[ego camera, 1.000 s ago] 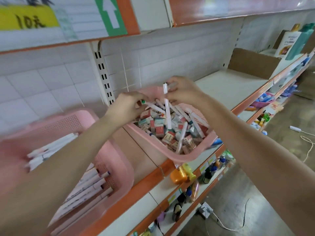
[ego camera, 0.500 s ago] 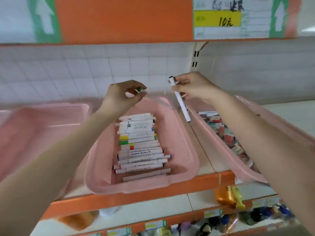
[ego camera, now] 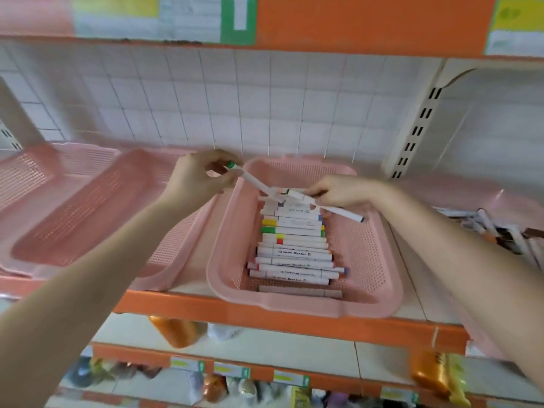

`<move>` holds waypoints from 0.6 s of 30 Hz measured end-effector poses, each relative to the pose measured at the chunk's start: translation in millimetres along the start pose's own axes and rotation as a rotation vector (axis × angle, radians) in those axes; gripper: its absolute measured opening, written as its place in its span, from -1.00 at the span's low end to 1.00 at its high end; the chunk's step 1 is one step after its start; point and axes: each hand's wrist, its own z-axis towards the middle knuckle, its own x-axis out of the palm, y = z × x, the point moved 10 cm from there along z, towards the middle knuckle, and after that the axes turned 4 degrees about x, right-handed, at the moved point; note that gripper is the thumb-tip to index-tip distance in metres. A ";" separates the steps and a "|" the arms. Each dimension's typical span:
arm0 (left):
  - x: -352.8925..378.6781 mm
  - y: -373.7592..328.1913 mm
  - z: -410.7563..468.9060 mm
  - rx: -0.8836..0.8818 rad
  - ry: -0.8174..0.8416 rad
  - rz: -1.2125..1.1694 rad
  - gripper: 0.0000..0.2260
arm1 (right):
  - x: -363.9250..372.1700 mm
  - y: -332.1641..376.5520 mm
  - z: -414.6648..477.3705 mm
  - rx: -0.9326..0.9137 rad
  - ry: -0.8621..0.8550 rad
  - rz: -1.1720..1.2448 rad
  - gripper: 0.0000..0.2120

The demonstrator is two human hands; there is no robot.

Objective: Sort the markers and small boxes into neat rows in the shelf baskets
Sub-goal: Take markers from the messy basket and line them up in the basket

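Pinching a white, green-capped marker (ego camera: 253, 179) near its cap, the left hand (ego camera: 197, 179) held it slanting over the back of a pink basket (ego camera: 279, 306). The right hand (ego camera: 341, 192) gripped a second white marker (ego camera: 350, 214) just above the neat marker row (ego camera: 294, 254).

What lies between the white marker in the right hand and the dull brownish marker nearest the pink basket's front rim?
Head view: a row of white plastic markers, laid side by side on the pink mesh basket floor.
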 end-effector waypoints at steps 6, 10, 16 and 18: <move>9.2 5.2 -0.3 -0.017 -0.023 0.004 -0.90 | 33.5 3.9 -10.0 -0.043 0.096 0.115 -0.73; 23.9 9.7 -4.2 -0.024 -0.008 -0.004 -0.88 | 69.2 5.8 -2.1 -0.051 0.092 0.058 -0.74; 26.4 13.9 -8.2 -0.039 0.010 -0.008 -0.86 | 49.5 4.6 -2.8 -0.082 0.101 -0.008 -0.83; 25.8 15.0 -10.1 -0.051 0.006 -0.032 -0.87 | 26.1 -6.0 -4.4 -0.073 0.026 0.013 -0.86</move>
